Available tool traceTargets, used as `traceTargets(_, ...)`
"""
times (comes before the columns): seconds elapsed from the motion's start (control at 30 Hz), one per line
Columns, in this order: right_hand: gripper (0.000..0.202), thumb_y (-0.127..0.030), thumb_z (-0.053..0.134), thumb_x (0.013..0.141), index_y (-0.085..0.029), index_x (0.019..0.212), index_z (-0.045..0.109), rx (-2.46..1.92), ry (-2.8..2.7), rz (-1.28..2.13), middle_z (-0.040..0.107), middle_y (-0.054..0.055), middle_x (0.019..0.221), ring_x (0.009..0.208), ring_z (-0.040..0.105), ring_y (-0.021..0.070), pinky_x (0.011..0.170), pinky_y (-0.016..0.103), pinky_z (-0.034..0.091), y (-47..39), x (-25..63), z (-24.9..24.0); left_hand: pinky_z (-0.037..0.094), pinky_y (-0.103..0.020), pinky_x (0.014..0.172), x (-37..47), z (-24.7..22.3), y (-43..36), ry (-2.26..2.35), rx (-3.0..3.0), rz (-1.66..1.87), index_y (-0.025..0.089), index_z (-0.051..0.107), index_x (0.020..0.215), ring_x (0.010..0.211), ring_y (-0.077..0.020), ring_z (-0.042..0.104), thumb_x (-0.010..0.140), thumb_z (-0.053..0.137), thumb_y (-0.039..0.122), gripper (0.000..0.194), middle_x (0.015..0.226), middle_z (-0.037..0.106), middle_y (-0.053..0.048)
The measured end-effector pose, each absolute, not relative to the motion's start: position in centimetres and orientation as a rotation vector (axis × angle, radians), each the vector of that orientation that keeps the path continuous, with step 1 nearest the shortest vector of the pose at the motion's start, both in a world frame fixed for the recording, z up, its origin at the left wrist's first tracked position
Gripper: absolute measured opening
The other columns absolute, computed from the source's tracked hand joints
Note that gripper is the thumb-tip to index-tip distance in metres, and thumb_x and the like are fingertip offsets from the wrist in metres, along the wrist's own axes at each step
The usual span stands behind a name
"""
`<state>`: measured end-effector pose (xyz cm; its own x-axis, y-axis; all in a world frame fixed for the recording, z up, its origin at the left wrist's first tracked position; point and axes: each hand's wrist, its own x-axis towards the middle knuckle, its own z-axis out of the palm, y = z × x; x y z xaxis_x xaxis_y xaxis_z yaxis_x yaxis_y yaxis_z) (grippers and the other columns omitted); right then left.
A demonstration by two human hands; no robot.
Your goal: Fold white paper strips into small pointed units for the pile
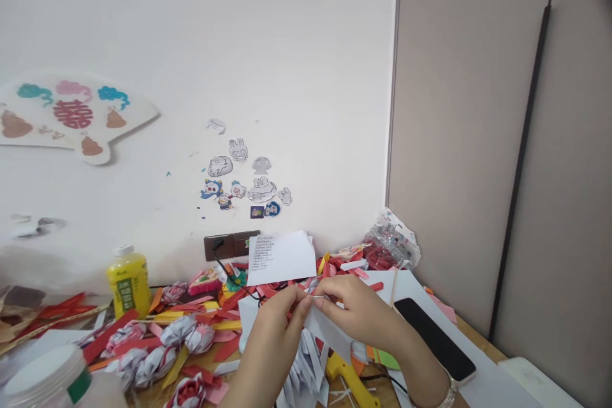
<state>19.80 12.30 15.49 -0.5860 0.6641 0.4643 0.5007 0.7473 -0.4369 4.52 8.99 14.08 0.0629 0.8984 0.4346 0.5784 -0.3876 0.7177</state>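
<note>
Left hand (282, 319): fingertips pinching white paper (329, 326), left of the black phone (434, 339).
Right hand (356, 309): pinching the same paper, just beside the phone.
Yellow glue gun (351, 382): below the hands, left of the phone.
Yellow bottle (128, 282): far left of the phone.

From here I see a silvery bracelet (450, 390) shining on the forearm behind the right hand (351, 306), banded and textured, its finer detail too small to make out. The left hand (287, 317) is bare, and so are both slender, smoothly tapering forearms leading back from the hands.
</note>
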Motion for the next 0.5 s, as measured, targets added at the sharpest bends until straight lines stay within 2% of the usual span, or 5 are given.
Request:
traceTargets(0.3,0.025,-0.020,0.043,0.087,-0.016,0.062,0.047,-0.803,-2.338,0.201,0.053,-0.001,0.062,0.060,0.048,0.0111,0.055,0.021,0.030,12.70,19.74,15.00,0.028,-0.024,0.053,4.41,13.75,9.08,1.515,2.047,1.209,0.022,0.040,0.061,0.057,-0.0154,0.042,0.085,0.036,0.034,0.027,0.058,0.045,0.004)
traceTargets(0.5,0.018,-0.020,0.047,0.085,-0.017,0.067,0.052,-0.770,-2.282,0.294,0.055,-0.002,0.064,0.062,0.050,0.0108,0.054,0.020,0.031,12.61,19.73,14.88,0.033,-0.024,0.056,4.28,14.54,8.46,1.494,2.102,1.167,0.021,0.044,0.065,0.060,-0.0165,0.048,0.085,0.034,0.032,0.025,0.062,0.050,0.001)
